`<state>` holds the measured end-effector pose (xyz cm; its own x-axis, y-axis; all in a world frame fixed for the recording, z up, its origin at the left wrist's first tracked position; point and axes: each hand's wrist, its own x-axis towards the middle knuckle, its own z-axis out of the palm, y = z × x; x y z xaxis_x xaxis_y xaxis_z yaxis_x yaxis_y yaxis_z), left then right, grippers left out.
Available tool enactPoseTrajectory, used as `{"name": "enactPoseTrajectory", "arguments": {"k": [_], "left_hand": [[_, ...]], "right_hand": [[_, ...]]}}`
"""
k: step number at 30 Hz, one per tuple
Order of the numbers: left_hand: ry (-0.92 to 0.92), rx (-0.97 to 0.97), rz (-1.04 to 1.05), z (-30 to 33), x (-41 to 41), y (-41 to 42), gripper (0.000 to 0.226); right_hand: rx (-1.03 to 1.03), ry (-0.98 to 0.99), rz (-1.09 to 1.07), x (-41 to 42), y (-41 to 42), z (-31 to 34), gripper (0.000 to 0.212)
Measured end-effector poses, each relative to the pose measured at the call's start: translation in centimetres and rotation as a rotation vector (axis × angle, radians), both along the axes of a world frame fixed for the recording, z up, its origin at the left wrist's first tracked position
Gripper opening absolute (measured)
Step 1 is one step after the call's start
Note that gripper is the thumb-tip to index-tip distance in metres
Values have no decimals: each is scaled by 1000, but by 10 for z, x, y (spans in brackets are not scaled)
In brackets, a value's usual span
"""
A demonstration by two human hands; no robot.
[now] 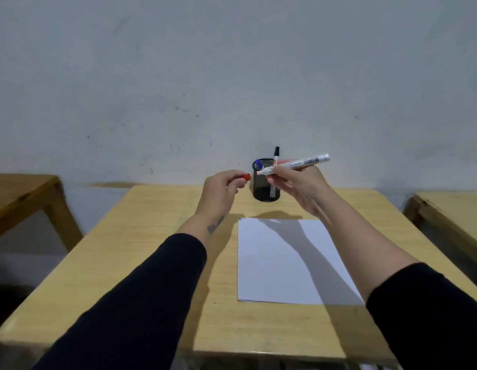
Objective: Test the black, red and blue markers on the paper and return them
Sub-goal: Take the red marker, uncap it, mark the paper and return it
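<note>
Risked a stray smear or dropped cap [246,177], left hand [221,188] pinching it, right hand [293,182] gripping the uncapped red marker [293,163] above the bench's [152,263] far edge.

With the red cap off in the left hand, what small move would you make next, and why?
Probably lower the right hand so the uncapped marker tip meets the paper: the red cap sits apart in the left hand, and the sheet shows only a small mark at its far corner.
</note>
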<state>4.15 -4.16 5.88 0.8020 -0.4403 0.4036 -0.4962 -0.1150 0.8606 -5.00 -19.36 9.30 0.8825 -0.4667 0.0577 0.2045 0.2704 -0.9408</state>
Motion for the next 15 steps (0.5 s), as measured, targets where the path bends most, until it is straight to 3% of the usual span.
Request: {"name": "enactPoseTrajectory", "arguments": {"k": [9, 15], "left_hand": [[-49, -30, -56, 17, -20, -8, 22], [-68, -10, -54, 26, -30, -12, 19]], "right_hand": [[14, -57, -46, -20, -1, 14, 13], [-27, -38, -26, -24, 2, 13, 20]]}}
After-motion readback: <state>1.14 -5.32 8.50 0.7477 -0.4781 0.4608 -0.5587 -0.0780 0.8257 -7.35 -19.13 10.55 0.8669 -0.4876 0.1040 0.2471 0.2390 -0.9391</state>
